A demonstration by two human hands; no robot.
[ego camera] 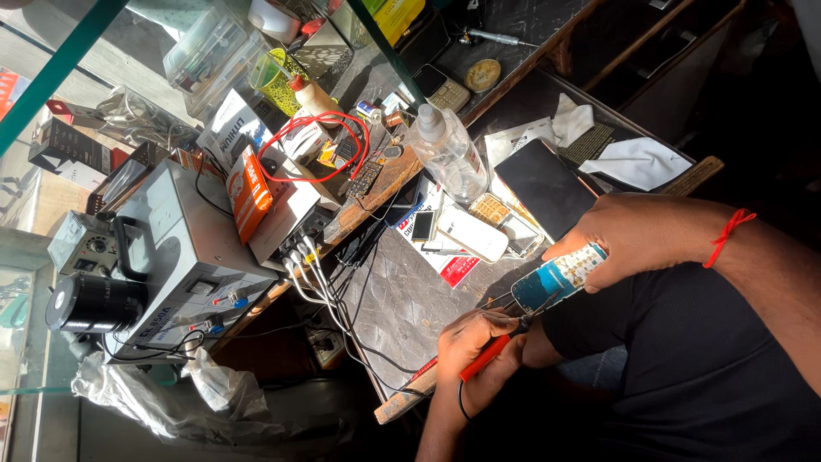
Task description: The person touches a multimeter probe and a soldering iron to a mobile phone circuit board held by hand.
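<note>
The camera is rolled, so the workbench (410,299) runs diagonally through the head view.

1. Right hand (629,235): fingers curled shut around a small open mobile handset (560,278), its blue circuit side with pale patches exposed. The handset sits under the fingertips and against the palm, at the near edge of the bench, above the dark-clothed lap. Its long axis runs from upper right to lower left in the frame; the free end points lower left, towards the other hand. A red thread (729,233) circles this wrist.

2. Left hand (469,346): fingers closed in a pen grip on a red-handled soldering iron (489,355). The handle lies across the fingers; its dark tip (532,315) points upper right and meets the free end of the handset. A black cord leaves the handle's low end.

3. Packages and labels:
- An orange rectangular box (248,192) stands on edge left of centre, beside a grey bench power supply (184,257).
- A white carton with dark lettering (229,128) lies farther back.
- A red-and-white card (459,269) lies flat just left of the handset.
- A yellow package (395,15) sits at the top edge.
- A clear plastic bottle (446,150) lies on its side at centre, near a looped red wire (316,145).
- A black tablet-like slab (547,184) lies right of the bottle.
</note>
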